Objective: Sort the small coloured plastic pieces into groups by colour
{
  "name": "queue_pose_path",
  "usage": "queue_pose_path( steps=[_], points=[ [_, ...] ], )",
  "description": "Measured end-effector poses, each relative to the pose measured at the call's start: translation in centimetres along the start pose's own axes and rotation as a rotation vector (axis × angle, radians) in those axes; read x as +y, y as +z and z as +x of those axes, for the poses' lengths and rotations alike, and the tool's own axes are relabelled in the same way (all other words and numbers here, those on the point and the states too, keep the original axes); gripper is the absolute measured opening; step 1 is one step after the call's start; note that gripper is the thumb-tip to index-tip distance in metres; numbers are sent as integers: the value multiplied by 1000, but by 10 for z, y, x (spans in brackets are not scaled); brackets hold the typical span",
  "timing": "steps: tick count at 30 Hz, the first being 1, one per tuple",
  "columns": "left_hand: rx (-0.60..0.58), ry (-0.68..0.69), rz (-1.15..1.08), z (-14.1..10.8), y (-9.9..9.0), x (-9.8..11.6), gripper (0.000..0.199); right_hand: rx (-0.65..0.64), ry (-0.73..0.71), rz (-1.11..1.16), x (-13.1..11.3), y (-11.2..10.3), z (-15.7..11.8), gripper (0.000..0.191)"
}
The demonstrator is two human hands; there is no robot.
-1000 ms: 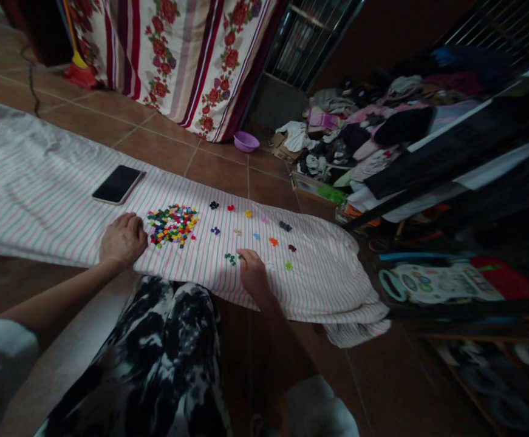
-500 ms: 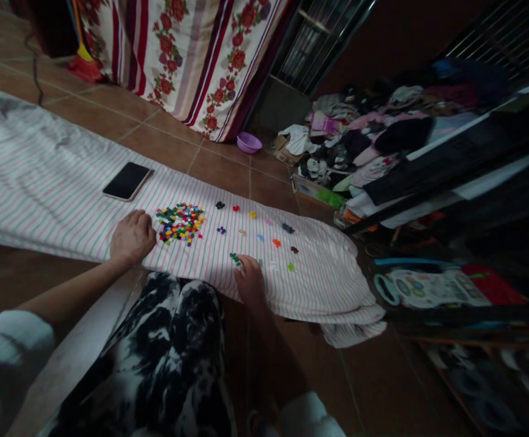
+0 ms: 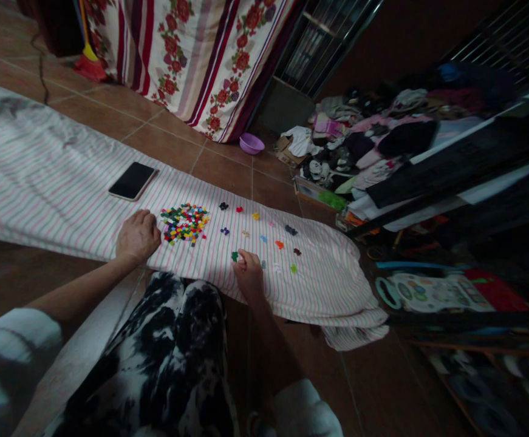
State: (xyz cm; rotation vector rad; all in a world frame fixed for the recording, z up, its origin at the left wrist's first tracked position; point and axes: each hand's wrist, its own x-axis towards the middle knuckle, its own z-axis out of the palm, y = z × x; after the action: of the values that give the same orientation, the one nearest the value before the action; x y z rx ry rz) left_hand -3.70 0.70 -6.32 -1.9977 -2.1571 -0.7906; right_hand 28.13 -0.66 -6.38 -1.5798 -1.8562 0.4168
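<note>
My right hand (image 3: 249,274) is over the striped cloth (image 3: 200,264), thumb and fingers drawn together beside a small clump of dark green beads (image 3: 235,257). Whatever its fingertips pinch, if anything, is hidden. My left hand (image 3: 137,235) lies on the cloth with its fingers slightly bent, at the left edge of a pile of mixed-colour small beads (image 3: 186,224). Right of the pile lie little single-colour groups: black (image 3: 223,206), red (image 3: 239,209), yellow (image 3: 255,216), purple (image 3: 225,231), blue (image 3: 263,238), orange (image 3: 279,244), brown (image 3: 297,252), dark grey (image 3: 290,230) and lime green (image 3: 294,268).
A phone (image 3: 133,181) lies on the cloth behind my left hand. Beyond are a tiled floor, a purple basin (image 3: 251,144), a flowered curtain (image 3: 195,60), and a red broom (image 3: 90,68). Heaped clothes (image 3: 364,133) and a dark rack stand to the right.
The green beads, strung out in a line before, now sit in a tighter clump. My right fingers have drawn closer together. My left hand stays in place; the whole view has shifted slightly.
</note>
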Motion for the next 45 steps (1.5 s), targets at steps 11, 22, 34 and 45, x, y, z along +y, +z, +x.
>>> queue_pose_path(
  steps=[11,22,34,45],
  points=[
    [-18,-8,-45,1,-1,0,25,-11,-69,-4,-4,9,9,29],
    [11,-16,-37,-1,3,0,25,41,-89,30,-9,3,6,30],
    [10,-14,-41,0,2,1,24,-152,-190,13,-47,22,34,23],
    [25,-20,-48,0,1,3,26,-262,-122,-167,-66,59,62,18]
  ],
)
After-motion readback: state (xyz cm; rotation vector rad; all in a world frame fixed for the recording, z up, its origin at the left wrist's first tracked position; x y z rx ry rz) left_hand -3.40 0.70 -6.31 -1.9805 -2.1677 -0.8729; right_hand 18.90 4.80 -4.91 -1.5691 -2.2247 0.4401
